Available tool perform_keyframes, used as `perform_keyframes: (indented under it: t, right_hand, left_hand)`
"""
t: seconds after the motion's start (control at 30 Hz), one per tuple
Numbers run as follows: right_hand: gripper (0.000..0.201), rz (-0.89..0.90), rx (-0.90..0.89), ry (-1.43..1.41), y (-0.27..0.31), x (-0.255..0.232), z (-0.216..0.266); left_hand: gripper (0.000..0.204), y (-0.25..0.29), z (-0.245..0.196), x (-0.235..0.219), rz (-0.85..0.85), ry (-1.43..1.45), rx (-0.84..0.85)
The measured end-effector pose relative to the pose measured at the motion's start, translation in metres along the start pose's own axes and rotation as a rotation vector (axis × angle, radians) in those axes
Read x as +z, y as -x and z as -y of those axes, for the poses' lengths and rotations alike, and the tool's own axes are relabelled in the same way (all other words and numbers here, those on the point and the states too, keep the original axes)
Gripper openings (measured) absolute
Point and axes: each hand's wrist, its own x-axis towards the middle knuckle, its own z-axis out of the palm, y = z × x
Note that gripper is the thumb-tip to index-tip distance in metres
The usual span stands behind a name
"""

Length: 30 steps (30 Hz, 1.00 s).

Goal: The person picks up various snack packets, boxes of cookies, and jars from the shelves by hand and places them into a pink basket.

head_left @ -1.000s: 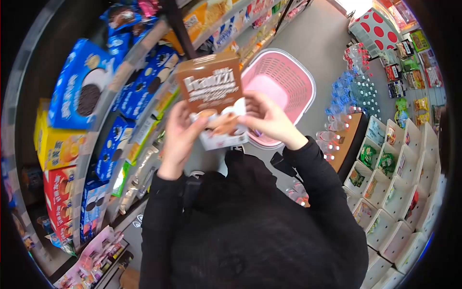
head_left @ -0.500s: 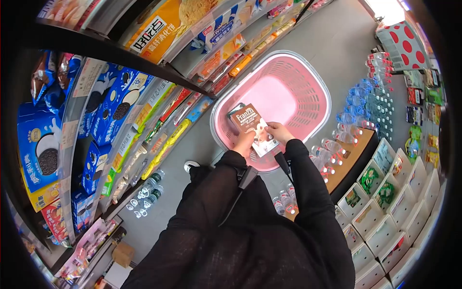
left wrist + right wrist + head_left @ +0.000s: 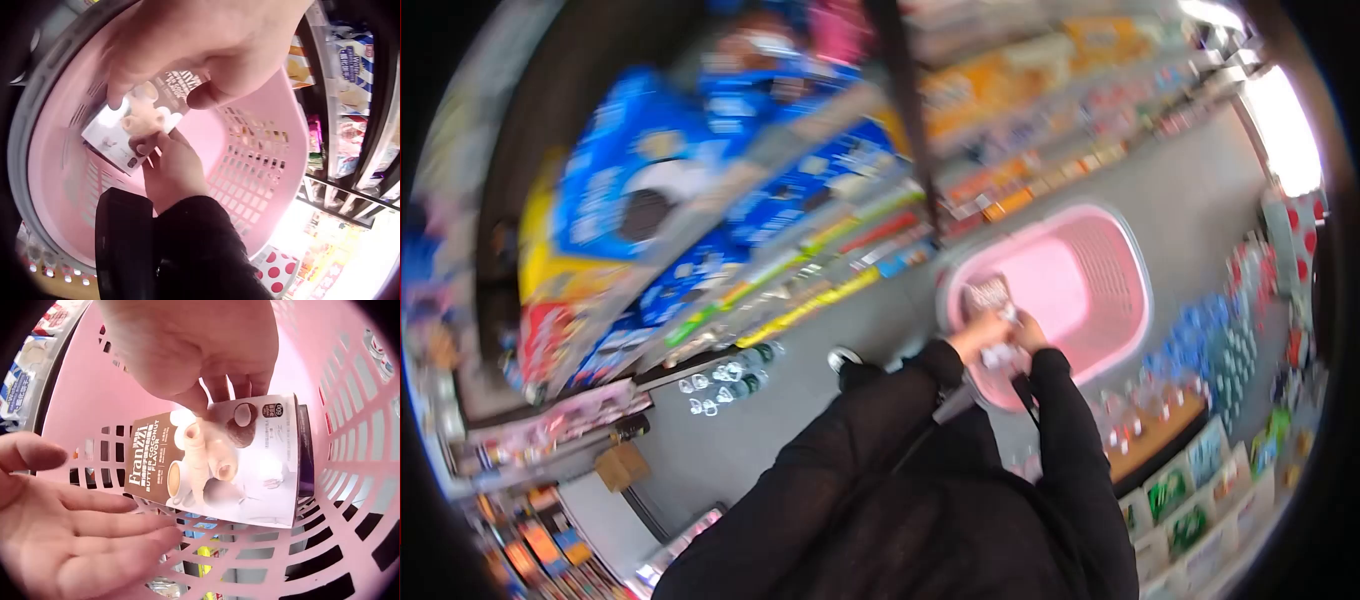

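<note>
A brown-and-white Franzzi biscuit box point(image 3: 212, 462), marked butter coconut flavor, is tilted inside the pink basket point(image 3: 1100, 262). My right hand point(image 3: 206, 350) pinches one long edge of it, fingers tucked behind the card; the left wrist view shows this right hand point(image 3: 175, 169) from the other side. My left hand point(image 3: 81, 531) lies palm up by the brown end, fingers straight, fingertips close to the box's lower edge. In the head view both hands are blurred over the basket's near end. Behind the biscuit box shows a strip of a dark purple pack point(image 3: 305, 450).
Shelves of blue biscuit boxes point(image 3: 635, 180) and other snacks run along the left. Water bottles point(image 3: 1190, 335) stand on the floor right of the basket, with white compartment bins point(image 3: 1190, 510) nearer. More bottles point(image 3: 730, 378) stand by the shelf foot.
The biscuit box has gone from up in front of my chest, held in both hands, down into the basket. My left fingers have straightened off it. The head view has swung left.
</note>
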Motion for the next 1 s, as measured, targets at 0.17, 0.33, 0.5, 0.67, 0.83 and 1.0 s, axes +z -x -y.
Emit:
perform_keyframes:
  t: [0.17,0.33,0.5,0.67,0.83,1.0]
  right_hand:
    - [0.053,0.138,-0.334,0.35,0.002,-0.022,0.072]
    - [0.038,0.584,-0.529,0.817,0.095,-0.006,0.283]
    - [0.029,0.842,-1.05,0.742,0.203,0.067,0.452]
    - [0.039,0.771,-1.53,0.657,0.268,0.145,0.571]
    - [0.04,0.249,-1.992,0.211,0.298,0.219,0.689]
    - [0.041,-0.417,-2.276,0.294,0.302,0.268,0.772]
  left_hand:
    - [0.026,0.105,-0.069,-0.058,0.069,-0.667,0.533]
    - [0.043,0.276,-0.118,-0.142,-0.111,-1.556,0.561]
    - [0.048,0.423,-0.143,-0.19,-0.393,-1.604,0.459]
    - [0.047,0.551,-0.18,-0.226,-0.476,-1.412,0.734]
    - [0.044,0.625,-0.215,-0.279,-0.879,-0.564,1.324]
    - [0.048,0.65,-0.243,-0.35,-1.094,-0.361,1.564]
